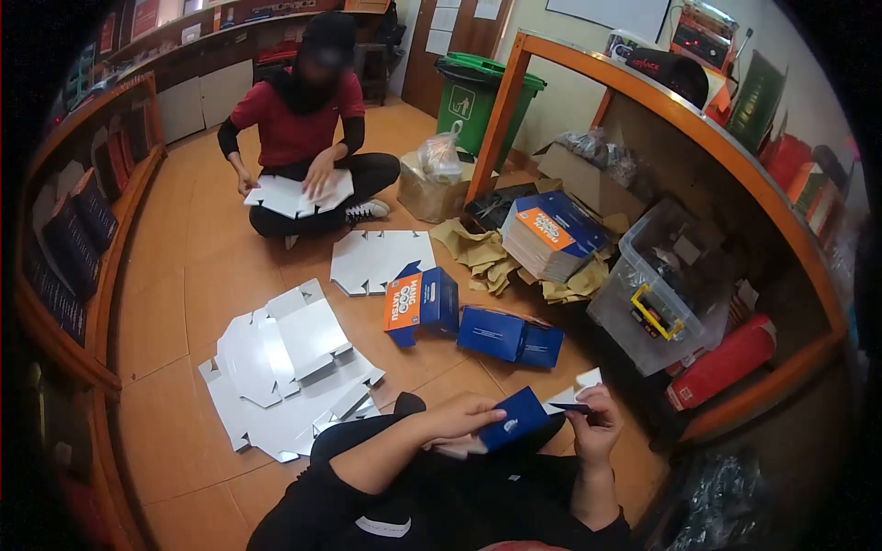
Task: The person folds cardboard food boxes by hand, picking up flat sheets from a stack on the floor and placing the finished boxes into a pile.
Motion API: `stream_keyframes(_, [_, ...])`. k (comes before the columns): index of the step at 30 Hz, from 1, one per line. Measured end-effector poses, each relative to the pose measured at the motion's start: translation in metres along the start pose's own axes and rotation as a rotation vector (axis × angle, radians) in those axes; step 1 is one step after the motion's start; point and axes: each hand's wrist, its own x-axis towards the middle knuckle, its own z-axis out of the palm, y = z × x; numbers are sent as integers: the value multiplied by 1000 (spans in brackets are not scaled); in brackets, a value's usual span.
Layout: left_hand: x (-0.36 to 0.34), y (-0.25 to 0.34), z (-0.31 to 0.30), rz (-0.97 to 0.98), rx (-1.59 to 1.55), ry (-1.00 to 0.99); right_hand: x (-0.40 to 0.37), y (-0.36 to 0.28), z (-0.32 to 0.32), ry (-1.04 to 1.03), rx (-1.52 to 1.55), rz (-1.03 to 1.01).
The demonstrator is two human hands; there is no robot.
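Note:
A dark blue folding carton (pixel 519 421), partly folded and white on its inner side, is held over my lap. My left hand (pixel 462 419) grips its left end, with the thumb on the blue face and the fingers underneath. At the carton's right end, my right hand (pixel 599 424) pinches a dark flap between thumb and fingers, and white flaps stick up beside it. Just beyond my hands lie folded blue cartons (pixel 503 338) and an orange and blue printed carton (pixel 421 305). White flat carton blanks (pixel 294 354) are piled on the floor to the left.
Across from me a person (pixel 299 119) sits cross-legged, both hands on a white blank (pixel 299 195). More blanks (pixel 381 262) lie between us. On the right are stacked printed cartons (pixel 551 239), brown paper (pixel 473 257), a clear plastic bin (pixel 634 317) and an orange-framed table (pixel 680 92).

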Motion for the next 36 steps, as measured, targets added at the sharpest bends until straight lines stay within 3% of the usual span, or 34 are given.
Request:
stream_keyframes(2, [11, -27, 17, 52, -347, -94, 1, -15, 3, -16, 178, 99])
stream_keyframes(4, [3, -6, 20, -110, -444, -219, 8, -27, 1, -362, -86, 75])
stream_keyframes(5, [7, -25, 23, -132, -531, -339, 16, -33, 4, -568, -228, 42])
stream_keyframes(6, [12, -40, 34, -1, -448, -251, 20, -35, 5, -769, -370, 9])
stream_keyframes(7, [16, -40, 46, 126, -360, -168, 17, -27, 4, -952, -322, 40])
stream_keyframes(9, [7, -31, 49, -87, -320, -135, 12, -26, 1, -944, -360, 95])
stream_keyframes(12, [4, -16, 53, -181, -330, -116, 3, -22, -4, -744, -448, 155])
stream_keyframes(14, [12, -30, 57, -113, -326, -124, 2, -18, -10, -602, -480, 192])
stream_keyframes(16, [12, -22, 62, -30, -261, -108, 0, -14, -12, -823, -411, 151])
stream_keyframes(19, [0, -14, 60, -119, -213, -196, -5, -18, -7, -1080, -333, 263])
stream_keyframes(20, [-2, -15, 60, -135, -194, -213, -7, -15, -9, -903, -281, 223])
stream_keyframes(23, [6, -32, 57, 59, -185, 4, -13, 1, -15, -382, -116, 187])
stream_keyframes(24, [-5, 10, 44, -191, -322, 45, -11, -3, -14, -355, -154, 112])
stream_keyframes(26, [-1, -7, 43, 17, -450, 333, -1, -21, -9, -299, -234, -45])
stream_keyframes(28, [0, -3, 42, 279, -715, 497, 5, -34, 5, -535, -248, -139])
stream_keyframes(29, [-7, -1, 39, 315, -871, 428, -2, -31, 15, -553, -202, -180])
stream_keyframes(32, [-19, 34, 46, 498, -911, 491, -15, -17, 28, -529, -73, -235])
stream_keyframes(36, [-24, 27, 46, 537, -1048, 472, -17, -12, 44, -444, 6, -307])
